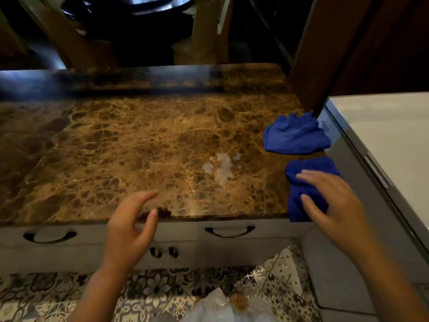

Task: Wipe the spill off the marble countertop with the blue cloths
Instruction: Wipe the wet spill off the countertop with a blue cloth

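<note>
A whitish spill (221, 168) lies on the brown marble countertop (116, 140), right of its middle. Two blue cloths rest at the counter's right end: the far cloth (296, 134) is bunched by the wooden post, and the near cloth (301, 182) hangs over the front edge. My right hand (332, 201) hovers over the near cloth with fingers spread, and I cannot tell if it touches the cloth. At the front edge, left of the spill, my left hand (132, 226) is open and holds nothing.
A white appliance (383, 140) stands against the counter's right end. A dark wooden post (322, 54) rises behind the far cloth. White drawers with dark handles (229, 231) sit below the counter. Patterned floor tiles and a white plastic bag (216, 307) lie below.
</note>
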The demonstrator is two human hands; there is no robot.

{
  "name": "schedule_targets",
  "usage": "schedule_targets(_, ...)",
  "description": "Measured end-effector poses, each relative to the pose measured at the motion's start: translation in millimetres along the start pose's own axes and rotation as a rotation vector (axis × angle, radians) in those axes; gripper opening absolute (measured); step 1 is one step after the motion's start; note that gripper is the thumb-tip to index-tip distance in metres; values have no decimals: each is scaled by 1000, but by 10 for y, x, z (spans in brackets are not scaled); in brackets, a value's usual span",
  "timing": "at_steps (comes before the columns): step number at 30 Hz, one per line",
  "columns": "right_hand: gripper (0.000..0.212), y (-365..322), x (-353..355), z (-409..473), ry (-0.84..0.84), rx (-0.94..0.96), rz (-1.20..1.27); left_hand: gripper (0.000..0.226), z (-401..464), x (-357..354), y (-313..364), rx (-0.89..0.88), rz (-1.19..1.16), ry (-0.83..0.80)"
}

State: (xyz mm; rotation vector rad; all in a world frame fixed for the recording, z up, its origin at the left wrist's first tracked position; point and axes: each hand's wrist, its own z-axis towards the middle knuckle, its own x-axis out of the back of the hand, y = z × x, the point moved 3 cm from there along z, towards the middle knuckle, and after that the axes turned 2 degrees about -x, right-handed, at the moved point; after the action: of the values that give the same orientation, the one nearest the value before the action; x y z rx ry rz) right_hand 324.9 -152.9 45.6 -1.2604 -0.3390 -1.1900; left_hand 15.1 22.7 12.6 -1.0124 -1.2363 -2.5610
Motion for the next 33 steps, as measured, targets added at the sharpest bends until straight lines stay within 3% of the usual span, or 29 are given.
schedule_targets(2, 51, 200, 27, 151, -99, -24, -272, 45, 179, -9, -131, -15, 238, -50)
schedule_targets(5, 71, 571, 18, 290, -431, -133, -493, 52, 406, -44, -511, 133, 442, -219)
schedule_targets(7, 75, 721, -15, 278, -599, -205, -453, 56, 436, -82, -733, 236, 512, -305)
schedule_targets(9, 76, 784, -14, 292, -636, -234, -378, 59, 472, -80, -886, 288, 582, -347)
schedule_targets(13, 66, 756, -62, 297, -586, -160, -478, 63, 493, -96, -954, 296, 629, -340)
schedule_targets(18, 39, 578, -69, 261, -321, 6, -434, 63, 490, -106, -984, 297, 637, -332)
schedule_targets(26, 33, 264, 36, 559, -22, -70, -46, 63, 472, -100, -997, 307, 631, -322)
schedule_targets(29, 31, 25, -78, 1000, 3, 24, -25, 63, 491, -100, -982, 310, 623, -321)
schedule_targets(33, 29, -59, -583, 1689, -98, 39, -172, 64, 494, -97, -978, 320, 623, -333)
